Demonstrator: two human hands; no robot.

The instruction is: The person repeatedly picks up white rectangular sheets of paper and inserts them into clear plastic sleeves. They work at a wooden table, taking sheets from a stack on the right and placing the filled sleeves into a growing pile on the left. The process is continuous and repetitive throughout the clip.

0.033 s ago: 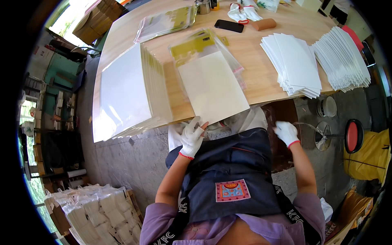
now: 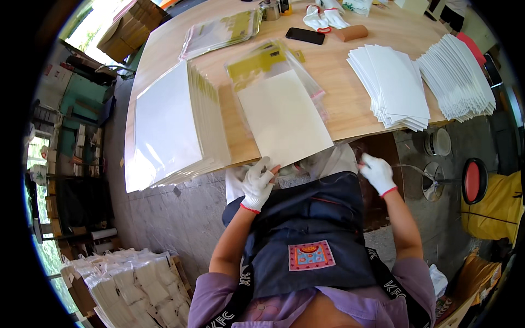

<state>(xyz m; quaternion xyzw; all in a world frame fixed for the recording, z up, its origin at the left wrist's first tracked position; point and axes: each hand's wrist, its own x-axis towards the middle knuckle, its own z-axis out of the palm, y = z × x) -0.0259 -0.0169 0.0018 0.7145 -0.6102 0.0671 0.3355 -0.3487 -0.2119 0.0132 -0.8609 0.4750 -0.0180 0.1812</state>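
Note:
My left hand [image 2: 257,186], in a white knitted glove with a red cuff, is at the table's front edge. It touches or nearly touches the lower left corner of a cream-white sheet [image 2: 285,117]; its fingers are apart and one bare fingertip shows. This sheet lies over clear plastic bags [image 2: 256,64] with an olive-gold print, its front corner reaching past the table edge. My right hand [image 2: 378,175], gloved alike, is above the floor beside my lap, away from the sheet. Its fingers look curled but blurred, and I cannot tell whether they hold anything.
A tall stack of bagged white sheets [image 2: 167,123] stands on the left of the table [image 2: 328,65]. White card piles [image 2: 395,85] lie right. Farther back are more printed bags [image 2: 221,34], a black phone [image 2: 305,35] and gloves [image 2: 326,19]. A red-seated stool [image 2: 474,181] stands right.
My right hand has moved a little to the left, toward my lap. My left hand and the sheet have stayed almost where they were.

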